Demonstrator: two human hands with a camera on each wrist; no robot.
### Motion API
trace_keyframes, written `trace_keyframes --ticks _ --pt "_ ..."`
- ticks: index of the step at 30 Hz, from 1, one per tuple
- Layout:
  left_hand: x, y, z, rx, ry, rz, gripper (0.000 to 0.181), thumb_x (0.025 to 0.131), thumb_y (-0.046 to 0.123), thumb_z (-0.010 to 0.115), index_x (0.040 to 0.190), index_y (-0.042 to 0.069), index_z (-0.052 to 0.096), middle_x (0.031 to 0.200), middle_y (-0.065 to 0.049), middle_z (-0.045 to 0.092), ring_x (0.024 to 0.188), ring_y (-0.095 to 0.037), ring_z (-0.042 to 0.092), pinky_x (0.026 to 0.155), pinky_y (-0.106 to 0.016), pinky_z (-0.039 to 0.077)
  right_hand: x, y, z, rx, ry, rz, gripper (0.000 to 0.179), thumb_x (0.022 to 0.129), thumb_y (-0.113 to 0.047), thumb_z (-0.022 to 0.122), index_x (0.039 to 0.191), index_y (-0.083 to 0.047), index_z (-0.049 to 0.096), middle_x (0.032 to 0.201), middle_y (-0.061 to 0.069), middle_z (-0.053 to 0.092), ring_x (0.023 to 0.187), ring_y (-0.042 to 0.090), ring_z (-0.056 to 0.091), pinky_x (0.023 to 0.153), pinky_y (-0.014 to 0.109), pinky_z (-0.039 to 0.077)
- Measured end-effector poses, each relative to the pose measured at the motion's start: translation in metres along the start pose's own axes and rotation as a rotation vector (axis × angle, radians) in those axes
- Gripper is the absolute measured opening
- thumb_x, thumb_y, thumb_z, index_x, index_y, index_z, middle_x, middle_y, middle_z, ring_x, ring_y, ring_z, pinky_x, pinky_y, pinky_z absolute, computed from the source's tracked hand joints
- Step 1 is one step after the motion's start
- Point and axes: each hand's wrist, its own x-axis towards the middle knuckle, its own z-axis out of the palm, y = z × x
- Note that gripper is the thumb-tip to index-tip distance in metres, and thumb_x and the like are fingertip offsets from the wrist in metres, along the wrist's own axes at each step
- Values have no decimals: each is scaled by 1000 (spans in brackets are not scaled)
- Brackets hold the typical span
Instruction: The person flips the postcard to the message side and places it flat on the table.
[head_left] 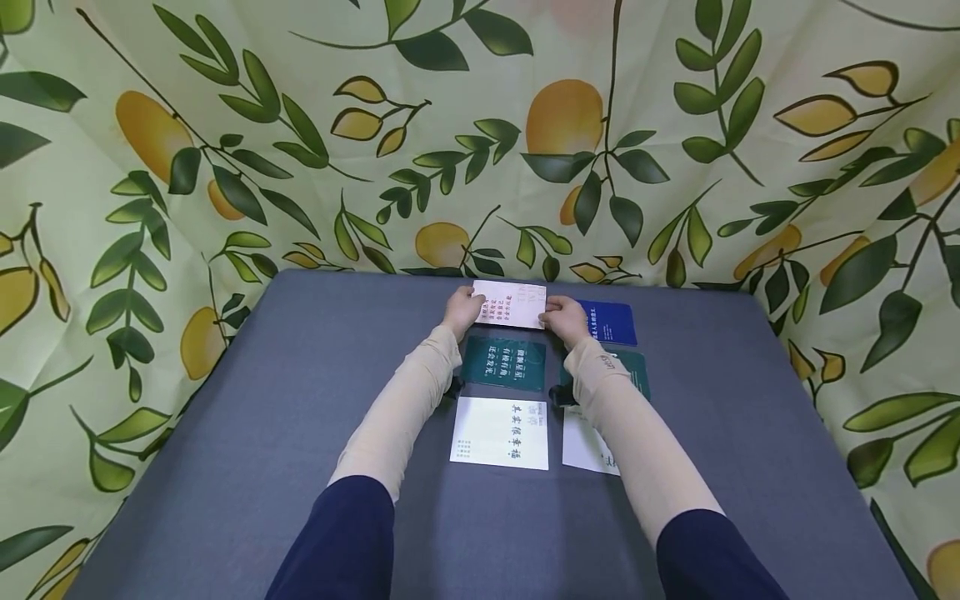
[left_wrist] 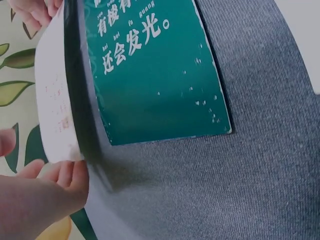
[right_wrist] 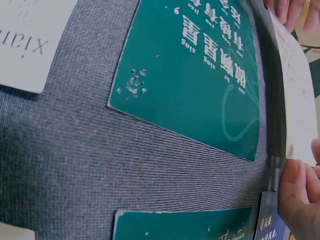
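Observation:
A pale pink card (head_left: 512, 303) with red writing is held at its two short sides above the far part of the table. My left hand (head_left: 462, 312) pinches its left edge, and my right hand (head_left: 566, 320) pinches the right one. In the left wrist view the card (left_wrist: 56, 100) stands tilted, its lower edge casting a shadow on the cloth. Just nearer than it lies a green card (head_left: 503, 363) with white characters, flat on the table. A blue card (head_left: 609, 322) lies beside my right hand, partly covered by it.
Nearer on the grey table (head_left: 300, 433) lies a white card (head_left: 498, 433) with dark characters. Under my right forearm, a second green card (head_left: 634, 368) and another white card (head_left: 585, 442) are partly hidden. A fruit-patterned curtain (head_left: 450, 150) hangs behind the table.

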Motion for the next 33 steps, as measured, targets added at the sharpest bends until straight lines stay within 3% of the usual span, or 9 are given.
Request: trace_keyframes --ticks 3,5,8,10,13,15,17,22,33 --pt "10 -8 3 -71 89 17 46 88 21 55 131 7 51 126 -8 59 111 -16 56 86 -26 48 -1 -1 -1 54 34 4 53 86 4 52 138 1 41 131 19 50 100 21 51 81 23 48" --pt "4 -2 -1 -133 137 34 41 84 7 54 125 8 58 113 -5 65 98 -11 59 75 -22 49 -1 -2 -2 74 54 7 53 85 5 52 137 0 43 129 18 51 96 19 50 75 19 45" --pt "-43 39 -21 -179 161 -4 45 82 -6 49 125 4 58 112 -9 66 100 -15 60 77 -23 50 0 -2 -3 96 71 13 53 84 7 52 136 -2 45 125 17 53 93 19 50 72 18 45" --pt "-91 81 -41 -208 136 -60 48 84 -11 45 129 2 54 121 -14 62 111 -22 57 89 -28 48 0 -2 -3 102 87 14 52 83 7 53 134 -2 48 119 16 54 92 18 49 72 19 45" --pt "-116 102 -51 -219 126 -89 46 85 -11 46 130 -2 52 124 -19 59 115 -29 54 94 -34 47 1 -3 -4 105 111 6 50 83 7 54 132 -2 50 113 15 55 89 17 49 71 19 45" --pt "-118 100 -52 -240 125 -75 42 86 -9 49 127 -2 54 122 -19 59 110 -29 55 94 -36 48 1 -3 -4 105 122 -1 48 84 5 54 132 -1 51 108 14 55 86 16 50 73 20 47" --pt "-102 85 -47 -241 132 -52 36 85 -5 55 121 -1 59 116 -18 62 103 -26 57 90 -35 50 0 -3 -4 116 130 -6 45 85 3 55 130 -1 52 104 11 55 84 15 50 75 23 48" --pt "-106 85 -48 -255 157 -48 24 89 5 57 112 1 62 111 -16 62 97 -23 57 88 -34 49 2 -2 -5 143 154 -22 37 88 -4 56 125 -1 55 94 5 52 80 14 50 82 31 50" --pt "-106 83 -50 -228 207 19 15 90 13 59 100 3 64 91 -8 59 81 -17 49 66 -21 39 2 -2 -7 166 167 -33 28 92 -16 56 116 -1 57 101 7 54 94 21 53 93 37 48"
